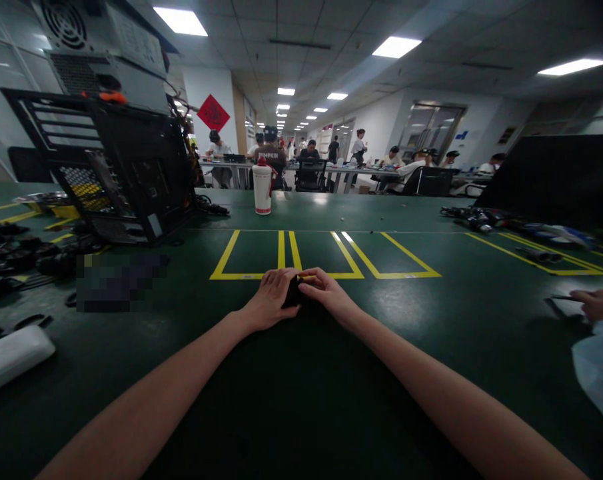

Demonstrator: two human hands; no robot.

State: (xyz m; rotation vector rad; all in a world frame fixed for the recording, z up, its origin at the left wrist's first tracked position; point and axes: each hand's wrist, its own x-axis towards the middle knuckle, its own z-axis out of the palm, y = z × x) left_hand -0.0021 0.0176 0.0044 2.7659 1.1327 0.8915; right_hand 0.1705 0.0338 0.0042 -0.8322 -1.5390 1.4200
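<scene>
My left hand (267, 300) is wrapped round a small black object (293, 295) just above the green table, fingers over its top and thumb beneath. My right hand (330, 297) meets it from the other side, thumb and forefinger pinched at its right edge. The fingers hide much of the object, and its kind cannot be made out. Just beyond both hands, yellow tape outlines (326, 275) mark the tabletop.
A black computer case (146, 167) with a power supply (106, 47) on top stands left, near cables (31, 257). A white cup (262, 190) stands ahead. A white object (14, 357) lies near left. At right, another person's hand (598, 305) holds something thin and dark.
</scene>
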